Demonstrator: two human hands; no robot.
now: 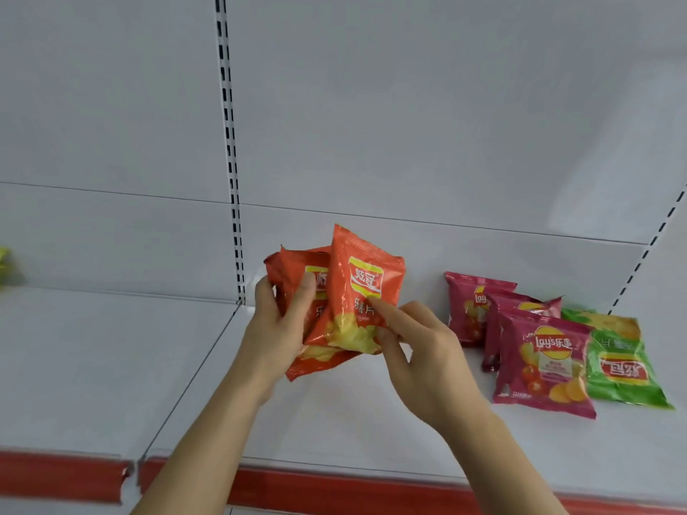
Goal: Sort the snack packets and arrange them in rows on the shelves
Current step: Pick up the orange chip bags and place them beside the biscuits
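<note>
Above the white shelf [334, 414], my left hand [277, 328] grips a bunch of orange snack packets [297, 276] from the left, thumb across their fronts. The front orange packet [362, 291] stands up and leans right. My right hand [420, 351] pinches its lower right corner, index finger pressed on its face. Three magenta packets [542, 362] stand one behind another on the shelf to the right. A green packet [621, 366] lies flat beside them, upside down.
A slotted upright [230, 150] splits the white back panel into two bays. The shelf's front edge carries a red strip [334, 488]. A yellow-green packet [4, 263] shows at the far left edge on the neighbouring shelf.
</note>
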